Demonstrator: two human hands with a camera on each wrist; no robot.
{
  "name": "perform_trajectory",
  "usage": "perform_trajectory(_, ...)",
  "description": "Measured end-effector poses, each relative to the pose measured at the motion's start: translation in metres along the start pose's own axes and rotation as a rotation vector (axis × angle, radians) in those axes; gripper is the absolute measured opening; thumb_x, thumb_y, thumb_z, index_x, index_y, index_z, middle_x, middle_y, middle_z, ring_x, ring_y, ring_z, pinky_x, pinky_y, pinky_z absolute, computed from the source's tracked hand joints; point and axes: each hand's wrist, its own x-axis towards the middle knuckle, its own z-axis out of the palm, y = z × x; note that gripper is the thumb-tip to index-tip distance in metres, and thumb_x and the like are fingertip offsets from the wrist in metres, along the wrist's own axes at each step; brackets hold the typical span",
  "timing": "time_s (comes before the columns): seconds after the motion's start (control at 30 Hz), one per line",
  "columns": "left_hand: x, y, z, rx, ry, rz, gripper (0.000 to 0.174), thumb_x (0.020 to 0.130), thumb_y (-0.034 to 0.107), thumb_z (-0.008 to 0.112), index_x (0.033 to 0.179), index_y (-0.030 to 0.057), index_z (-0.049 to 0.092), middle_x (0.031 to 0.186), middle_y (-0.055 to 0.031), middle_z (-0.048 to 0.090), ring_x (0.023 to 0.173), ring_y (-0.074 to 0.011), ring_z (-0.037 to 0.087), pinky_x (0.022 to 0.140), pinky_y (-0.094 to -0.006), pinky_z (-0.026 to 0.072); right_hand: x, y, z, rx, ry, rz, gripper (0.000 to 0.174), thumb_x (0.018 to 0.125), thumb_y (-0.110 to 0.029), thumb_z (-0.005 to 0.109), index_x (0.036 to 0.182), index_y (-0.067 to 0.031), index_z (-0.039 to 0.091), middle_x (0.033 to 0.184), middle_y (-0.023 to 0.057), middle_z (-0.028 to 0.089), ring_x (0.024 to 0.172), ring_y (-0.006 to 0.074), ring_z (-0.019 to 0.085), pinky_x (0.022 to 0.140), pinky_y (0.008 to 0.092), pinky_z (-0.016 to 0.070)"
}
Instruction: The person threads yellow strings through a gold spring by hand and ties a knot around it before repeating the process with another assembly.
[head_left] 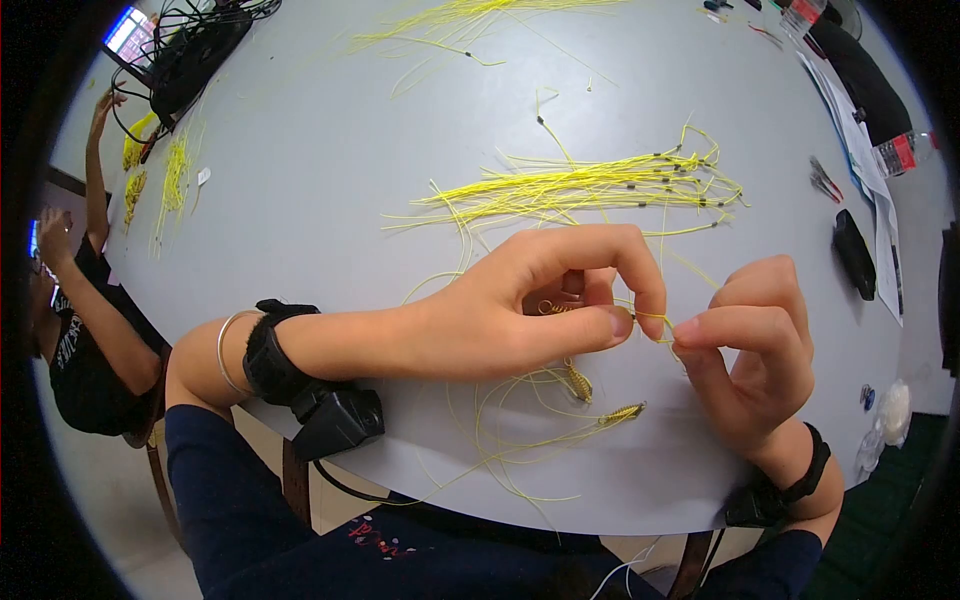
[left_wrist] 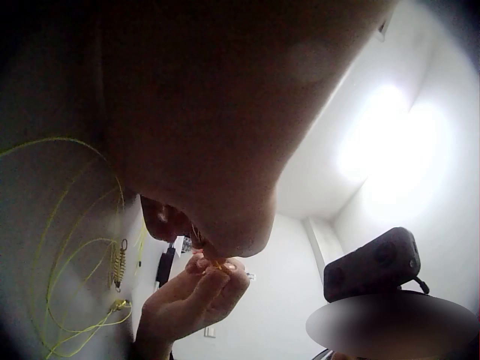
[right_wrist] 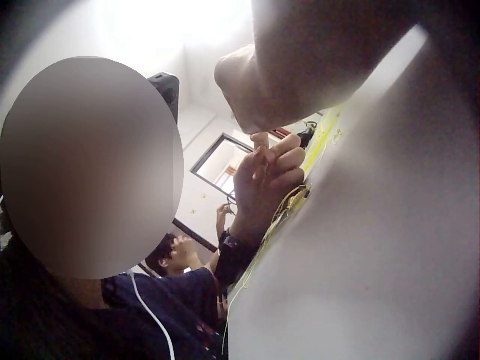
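Note:
In the head view my left hand (head_left: pixel 505 315) pinches a thin yellow line (head_left: pixel 655 317) between thumb and index finger. My right hand (head_left: pixel 755 350) pinches the same line from the other side, thumb against index finger, so the fingertips almost meet. Under the left palm a brass-coloured coil (head_left: pixel 553 308) shows partly behind the fingers. Two more spring coils, one upright (head_left: pixel 577 381) and one lying flat (head_left: pixel 622 414), sit on the table below the hands with loose yellow line around them. The left wrist view also shows a coil (left_wrist: pixel 119 264) hanging near curved line.
A bundle of yellow lines with small dark beads (head_left: pixel 590 185) lies beyond the hands. More lines (head_left: pixel 490 12) are at the far edge. To the right are snips (head_left: pixel 825 180), a black case (head_left: pixel 854 254), papers (head_left: pixel 870 170) and a bottle (head_left: pixel 900 152). Another person (head_left: pixel 100 330) sits at left.

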Motion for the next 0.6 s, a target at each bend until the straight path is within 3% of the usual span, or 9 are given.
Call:
perform_trajectory(0.2, 0.001, -0.001, 0.003, -0.022, 0.035, 0.027, 0.004, 0.084, 0.003, 0.051, 0.087, 0.0038, 0.053, 0.082, -0.0025, 0.054, 0.075, -0.0085, 0.046, 0.067, -0.0216, 0.0359, -0.001, -0.001, -0.005, 0.037, -0.031, -0.019, 0.031, 0.061, 0.006, 0.070, 0.087, -0.0078, 0.063, 0.074, 0.0041, 0.057, 0.062, 0.0156, 0.051, 0.053, 0.0242, 0.0383)
perform_trajectory(0.27, 0.002, -0.003, 0.003, -0.049, 0.050, 0.082, 0.008, 0.083, 0.000, 0.050, 0.079, 0.0045, 0.055, 0.075, -0.0016, 0.055, 0.073, -0.0095, 0.043, 0.066, -0.0219, 0.0350, -0.005, -0.007, -0.009, 0.283, -0.098, 0.270, 0.030, 0.068, 0.010, 0.063, 0.094, -0.0044, 0.062, 0.082, 0.0099, 0.062, 0.062, 0.0157, 0.057, 0.053, 0.0235, 0.0433)
perform_trajectory(0.37, 0.003, -0.002, 0.000, 0.068, 0.021, 0.135, 0.015, 0.080, -0.004, 0.051, 0.069, 0.0054, 0.056, 0.071, -0.0012, 0.054, 0.071, -0.0108, 0.041, 0.066, -0.0219, 0.0344, -0.006, -0.009, -0.004, 0.344, -0.002, 0.311, 0.032, 0.072, 0.012, 0.058, 0.100, -0.0017, 0.060, 0.086, 0.0141, 0.064, 0.061, 0.0159, 0.059, 0.054, 0.0237, 0.0458)
perform_trajectory(0.5, 0.003, -0.003, 0.001, 0.094, 0.026, 0.122, 0.016, 0.077, -0.005, 0.054, 0.065, 0.0061, 0.056, 0.071, -0.0011, 0.055, 0.072, -0.0110, 0.041, 0.066, -0.0217, 0.0340, -0.002, -0.002, -0.007, 0.270, -0.064, 0.209, 0.034, 0.071, 0.012, 0.058, 0.102, -0.0012, 0.060, 0.088, 0.0142, 0.063, 0.065, 0.0159, 0.060, 0.056, 0.0235, 0.0461)
perform_trajectory(0.57, 0.002, -0.003, 0.001, 0.056, 0.009, 0.110, 0.015, 0.077, -0.004, 0.056, 0.066, 0.0063, 0.058, 0.070, -0.0006, 0.055, 0.074, -0.0112, 0.041, 0.065, -0.0218, 0.0337, -0.001, 0.004, -0.008, 0.119, -0.134, 0.057, 0.036, 0.071, 0.012, 0.058, 0.104, -0.0026, 0.060, 0.094, 0.0150, 0.062, 0.074, 0.0171, 0.062, 0.059, 0.0223, 0.0468)
perform_trajectory(0.6, 0.002, -0.003, 0.001, 0.057, 0.009, 0.110, 0.015, 0.077, -0.004, 0.056, 0.066, 0.0063, 0.058, 0.070, -0.0006, 0.055, 0.074, -0.0112, 0.041, 0.065, -0.0218, 0.0337, -0.002, 0.004, -0.007, 0.110, -0.159, 0.072, 0.037, 0.071, 0.011, 0.059, 0.104, -0.0051, 0.061, 0.096, 0.0141, 0.062, 0.078, 0.0180, 0.061, 0.060, 0.0216, 0.0466)
